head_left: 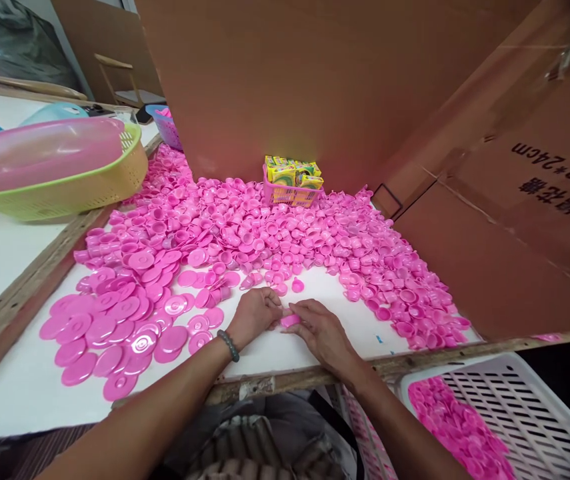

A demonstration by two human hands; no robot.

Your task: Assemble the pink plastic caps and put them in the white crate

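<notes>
My left hand (253,315) and my right hand (319,331) meet at the front middle of the white table (25,393). Both pinch a small pink plastic piece (290,321) between their fingertips. A bead bracelet (229,345) circles my left wrist. To the left lie flat pink toy saucers (125,320) in a spread. Behind the hands a big heap of small pink toy cups (275,230) covers the table. A single pink cup (297,285) lies just beyond my fingers.
A pink basket with yellow boxes (292,181) stands at the back. Cardboard walls (489,200) close the back and right. A green basket holding a pink basin (59,177) sits at the left. A white crate with pink pieces (509,413) is at lower right.
</notes>
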